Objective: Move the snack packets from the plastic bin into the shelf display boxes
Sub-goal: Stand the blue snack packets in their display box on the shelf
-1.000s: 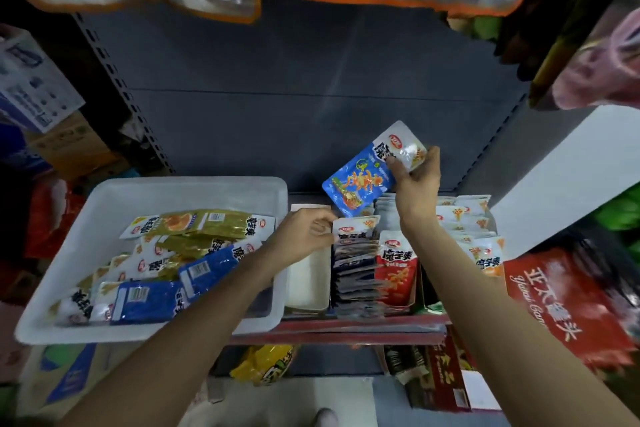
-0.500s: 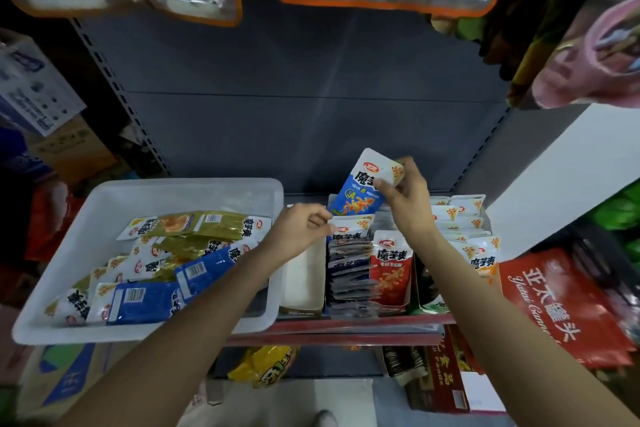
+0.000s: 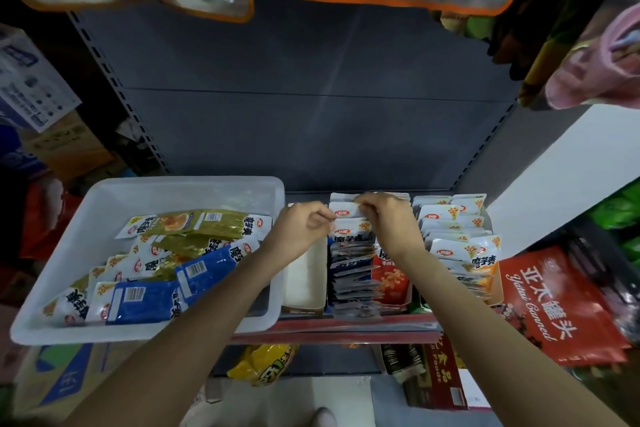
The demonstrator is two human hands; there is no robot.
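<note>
Our right hand has come down from up high and now pinches the top of the blue packet, tucking it into the back of the blue row in the display box. Our left hand curls its fingers on the row's front packets, holding them apart. So one more packet is nearly home. Plenty still wait in the white bin, just beside the boxes. The white box between them looks empty. The rows stand tight, but above them there is lots of open room.
</note>
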